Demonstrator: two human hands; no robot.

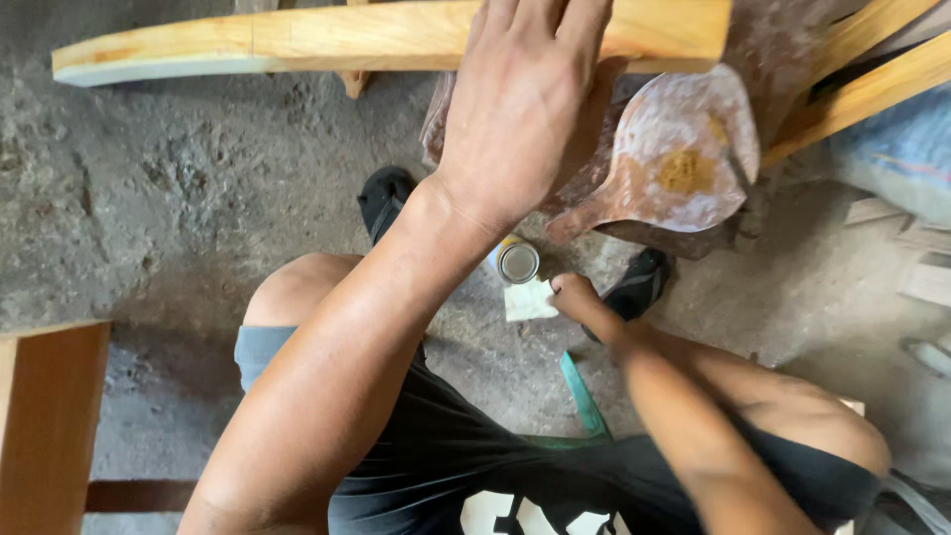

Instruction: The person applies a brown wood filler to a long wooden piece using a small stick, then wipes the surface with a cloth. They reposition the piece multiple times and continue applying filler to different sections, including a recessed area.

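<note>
My left hand [520, 99] lies flat, palm down with fingers together, on a curved light wooden piece [327, 40] that crosses the top of the view. My right hand [575, 294] reaches down to the floor between my feet and pinches a small pale square sheet [527, 300]. Right beside that sheet stands a small round metal tin [517, 263], partly hidden by my left forearm. A flat paddle-shaped board [684, 163] smeared with white and ochre paste rests just beyond the tin.
Rough grey concrete floor [168, 208] lies all around. A wooden block [45, 426] stands at the lower left. Angled wooden slats [862, 89] are at the upper right, with small wood offcuts [921, 267] and a blue-grey cloth [906, 149] nearby.
</note>
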